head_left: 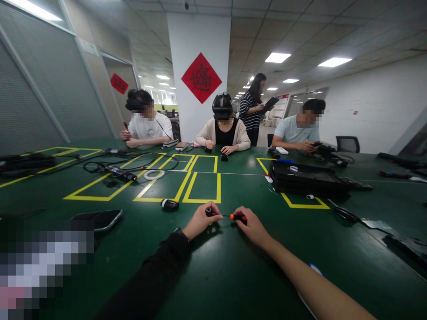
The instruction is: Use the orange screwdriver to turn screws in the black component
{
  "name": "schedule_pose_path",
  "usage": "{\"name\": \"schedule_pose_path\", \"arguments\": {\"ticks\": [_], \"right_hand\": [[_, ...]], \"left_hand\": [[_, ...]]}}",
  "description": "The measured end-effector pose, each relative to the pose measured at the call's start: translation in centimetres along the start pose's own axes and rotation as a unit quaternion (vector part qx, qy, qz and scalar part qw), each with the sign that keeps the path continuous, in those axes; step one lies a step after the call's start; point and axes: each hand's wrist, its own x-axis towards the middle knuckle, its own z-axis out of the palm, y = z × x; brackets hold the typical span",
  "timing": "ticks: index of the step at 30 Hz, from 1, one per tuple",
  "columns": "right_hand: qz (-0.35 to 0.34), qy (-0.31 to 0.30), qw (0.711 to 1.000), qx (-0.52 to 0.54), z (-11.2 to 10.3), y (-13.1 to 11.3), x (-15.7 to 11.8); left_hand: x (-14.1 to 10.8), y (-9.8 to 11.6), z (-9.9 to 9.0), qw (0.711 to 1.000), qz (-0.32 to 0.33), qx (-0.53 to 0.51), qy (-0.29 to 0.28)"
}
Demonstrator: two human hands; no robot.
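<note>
Over the green table (200, 284), my left hand (199, 222) is closed around a small black cylindrical part (209, 212), whose exact kind I cannot make out. To its right, my right hand (251, 227) grips a screwdriver (239, 218) by its black and orange handle. The thin shaft points left toward the fingertips of my left hand. Whether its tip touches the black part is too small to tell. A small black and white rounded object (170, 204) lies beyond my left hand.
Yellow tape outlines (202, 201) mark the tabletop. Black cables (123, 171) and a white ring (154, 175) lie at left, near a phone-like slab (108, 219). A bulky black case (307, 180) sits at right. Several people are opposite; one seated person (223, 133) handles a small black thing.
</note>
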Motion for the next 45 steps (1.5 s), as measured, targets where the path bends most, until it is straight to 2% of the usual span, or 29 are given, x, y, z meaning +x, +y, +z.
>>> {"name": "schedule_pose_path", "arguments": {"ticks": [5, 14, 28, 35, 45], "right_hand": [[0.026, 0.011, 1.0, 0.0, 0.13, 0.28, -0.03], [-0.016, 0.006, 1.0, -0.026, 0.23, 0.7, 0.26], [-0.004, 0.022, 1.0, -0.011, 0.29, 0.55, 0.15], [-0.023, 0.013, 0.999, -0.019, 0.27, 0.62, 0.16], [0.0, 0.001, 1.0, -0.005, 0.23, 0.19, -0.13]], "left_hand": [[-0.01, 0.03, 0.05, 1.0, -0.004, -0.003, 0.001], [-0.05, 0.42, 0.0, 1.0, -0.015, -0.002, 0.008], [0.1, 0.33, -0.04, 1.0, -0.018, 0.0, 0.005], [0.07, 0.14, -0.04, 1.0, -0.011, -0.011, 0.003], [-0.02, 0.47, -0.13, 1.0, -0.009, -0.013, -0.003]]}}
